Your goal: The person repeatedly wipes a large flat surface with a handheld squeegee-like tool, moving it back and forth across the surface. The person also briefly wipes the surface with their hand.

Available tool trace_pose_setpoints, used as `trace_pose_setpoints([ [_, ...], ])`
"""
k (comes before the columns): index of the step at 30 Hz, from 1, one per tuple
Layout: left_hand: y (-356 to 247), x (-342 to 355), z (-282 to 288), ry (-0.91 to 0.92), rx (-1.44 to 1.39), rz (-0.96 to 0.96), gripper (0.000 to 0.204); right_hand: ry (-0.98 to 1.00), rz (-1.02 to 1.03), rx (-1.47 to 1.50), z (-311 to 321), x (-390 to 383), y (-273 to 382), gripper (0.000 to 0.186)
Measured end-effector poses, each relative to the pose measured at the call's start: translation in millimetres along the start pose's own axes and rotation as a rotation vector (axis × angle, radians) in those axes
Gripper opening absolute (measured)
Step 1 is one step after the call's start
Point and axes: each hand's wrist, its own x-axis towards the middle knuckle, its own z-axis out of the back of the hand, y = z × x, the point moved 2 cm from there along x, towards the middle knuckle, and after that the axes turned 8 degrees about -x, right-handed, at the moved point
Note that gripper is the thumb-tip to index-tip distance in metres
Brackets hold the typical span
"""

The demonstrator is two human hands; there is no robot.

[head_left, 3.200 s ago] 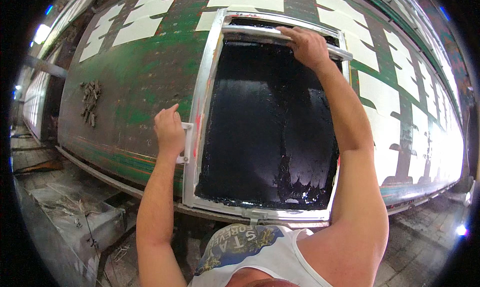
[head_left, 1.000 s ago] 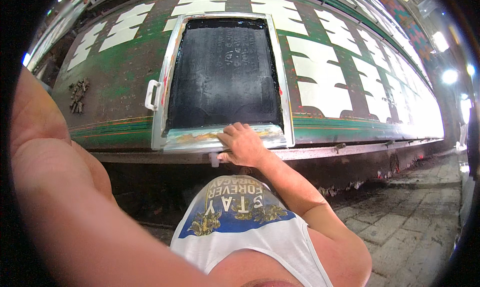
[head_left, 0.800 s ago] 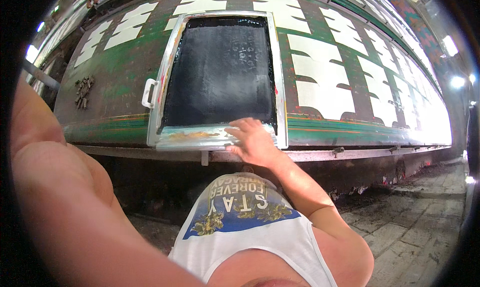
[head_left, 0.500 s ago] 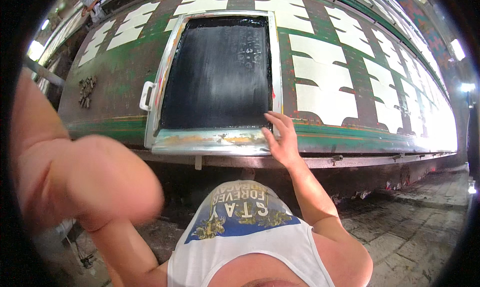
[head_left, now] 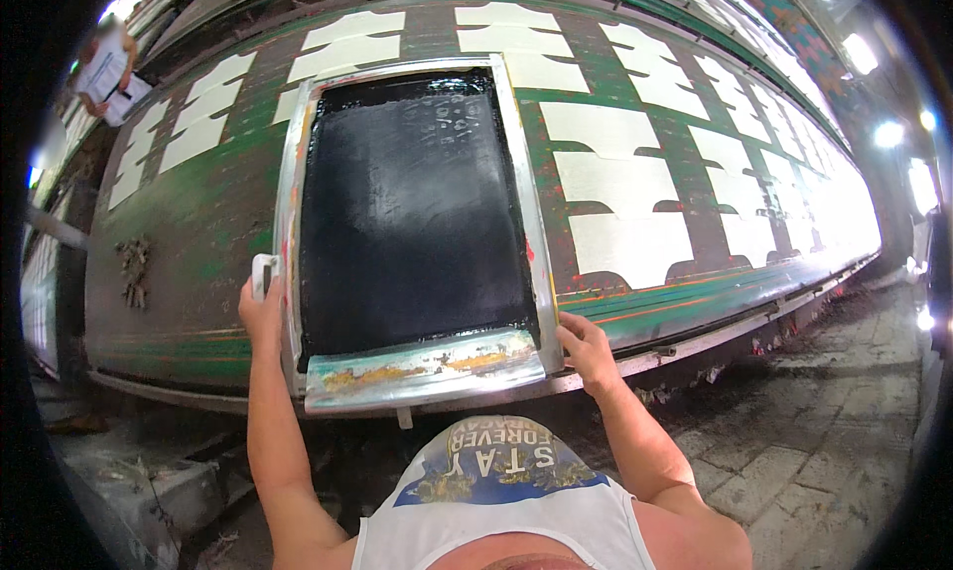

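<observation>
A screen printing frame [head_left: 290, 173] with metal sides lies in front of me on the long table, its mesh [head_left: 417, 222] coated in wet-looking black ink. At its near end is a wide metal strip [head_left: 427, 366] smeared with yellowish paint. My left hand [head_left: 262, 312] is closed round the white handle [head_left: 262, 277] on the frame's left side. On the opposite side, my right hand [head_left: 588, 350] holds the frame's right edge near the close corner, fingers partly curled; its fingertips are partly hidden by the frame.
White cut fabric pieces [head_left: 620, 178] lie in rows across the green and brown table [head_left: 189, 252]. A dark clump [head_left: 132, 272] rests on the table to the left. Another person [head_left: 107, 73] stands at the far left. Paved floor [head_left: 794, 421] runs along the right.
My left arm, raised close to the camera before, has come down and its hand now grips the handle. My right hand has moved down the frame's right edge. The view has shifted.
</observation>
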Motion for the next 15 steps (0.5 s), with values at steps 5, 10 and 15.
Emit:
trace_pose_setpoints([
  [5, 28.2, -0.9, -2.4, 0.019, -0.127, 0.184, 0.033, -0.069, 0.002, -0.043, -13.0, 3.4, -7.4, 0.046],
  [10, 31.6, -3.7, -3.6, 0.000, -0.075, 0.162, 0.032, -0.192, 0.074, -0.019, -19.8, 1.0, -14.6, 0.048],
  [15, 35.0, 1.0, -2.2, -0.008, -0.037, 0.160, 0.033, -0.134, 0.021, 0.215, -13.0, -13.1, -0.9, 0.050],
])
